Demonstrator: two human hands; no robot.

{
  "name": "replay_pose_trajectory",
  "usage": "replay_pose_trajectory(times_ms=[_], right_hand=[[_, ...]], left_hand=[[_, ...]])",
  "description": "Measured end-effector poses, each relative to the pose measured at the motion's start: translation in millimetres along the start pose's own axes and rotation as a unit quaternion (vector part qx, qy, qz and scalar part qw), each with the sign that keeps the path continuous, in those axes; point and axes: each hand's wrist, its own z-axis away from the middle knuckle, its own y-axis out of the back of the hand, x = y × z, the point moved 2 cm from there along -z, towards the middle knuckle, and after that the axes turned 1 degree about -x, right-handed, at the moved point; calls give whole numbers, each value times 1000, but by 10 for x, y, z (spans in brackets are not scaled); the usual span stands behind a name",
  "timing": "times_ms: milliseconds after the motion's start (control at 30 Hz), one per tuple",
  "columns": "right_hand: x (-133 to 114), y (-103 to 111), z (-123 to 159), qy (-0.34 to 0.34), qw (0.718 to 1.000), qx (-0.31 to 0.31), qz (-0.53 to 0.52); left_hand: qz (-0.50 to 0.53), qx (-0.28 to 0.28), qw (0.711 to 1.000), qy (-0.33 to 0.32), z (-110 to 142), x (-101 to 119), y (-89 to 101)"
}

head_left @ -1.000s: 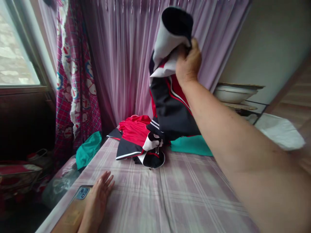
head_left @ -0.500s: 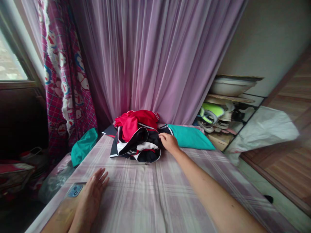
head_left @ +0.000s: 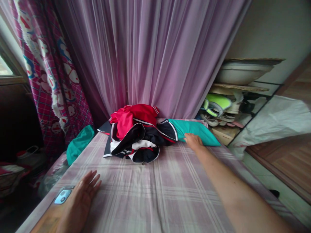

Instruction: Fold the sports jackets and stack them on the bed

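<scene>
My right hand [head_left: 193, 141] reaches across the bed and rests on the near edge of a teal garment [head_left: 196, 131] at the far right; its fingers look curled on the cloth. Just left of it lies a heap of red, black and white clothes [head_left: 136, 132]. My left hand [head_left: 81, 197] lies flat and open on the plaid sheet [head_left: 170, 191], fingers stretched out, partly over a phone [head_left: 62, 196] at the bed's left edge.
A lilac curtain [head_left: 150, 58] hangs behind the bed, a pink patterned one [head_left: 48, 71] to its left. Another teal cloth [head_left: 79, 144] hangs off the left side. Shelves with shoes and a basin [head_left: 233, 97] stand at the right, with a white bag [head_left: 274, 119] beside them.
My right hand dropped the black and red garment onto the heap, then moved right to the teal garment. The view shifted right; my left hand stayed flat.
</scene>
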Motion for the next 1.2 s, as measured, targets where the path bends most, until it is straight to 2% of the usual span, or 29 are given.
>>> replay_pose_trajectory(times_ms=[100, 200, 267, 300, 367, 433, 500, 533, 567, 667, 700, 733, 833, 900, 967, 1033, 1100, 1133, 1167, 1200], right_hand=[[182, 187, -32, -44, 998, 33, -13], [335, 459, 148, -69, 991, 107, -47], [358, 647, 430, -14, 990, 120, -70], [344, 731, 614, 35, 990, 104, -83], [278, 861, 1024, 159, 980, 16, -121], [210, 920, 1395, 252, 942, -137, -173], [172, 911, 1599, 278, 898, -257, -225], [164, 884, 1611, 272, 891, -270, -244], [160, 843, 1566, 257, 900, -245, -254], [135, 665, 1246, 197, 956, -64, -210], [107, 588, 1136, 177, 967, -40, -178], [70, 513, 1043, 157, 976, -45, -147], [-59, 418, 931, 130, 980, -127, -76], [-117, 524, 997, 143, 972, -176, -68], [-130, 742, 1136, 157, 955, -232, -98], [-109, 995, 1307, 153, 913, -348, -146], [-74, 1217, 1447, 134, 847, -485, -173], [-54, 1299, 1479, 124, 821, -528, -177], [-36, 1353, 1477, 116, 810, -546, -178], [-20, 1372, 1443, 112, 818, -537, -176]], left_hand=[[-3, -2, 1000, 4, -24, -15, 25], [4, -10, 1000, 2, -47, -30, 45], [11, -25, 1000, 2, -56, -35, 44], [15, -30, 999, 3, -58, -35, 39], [23, -28, 999, 0, -57, -29, 26], [31, -24, 999, -9, -50, -17, 7], [35, -27, 999, -16, -39, -7, -15], [35, -31, 999, -16, -35, -4, -23], [35, -32, 999, -16, -31, -2, -29], [35, -36, 999, -17, -31, -4, -33], [34, -37, 999, -18, -33, -4, -32], [33, -39, 999, -19, -35, -3, -33], [34, -41, 998, -21, -33, 6, -38], [40, -42, 998, -19, -29, 12, -44], [45, -45, 998, -17, -29, 9, -49], [47, -50, 997, -18, -40, -2, -47], [51, -54, 997, -20, -59, -18, -41], [54, -55, 997, -20, -68, -26, -38], [57, -55, 997, -20, -76, -31, -36], [60, -55, 997, -19, -81, -35, -36]])
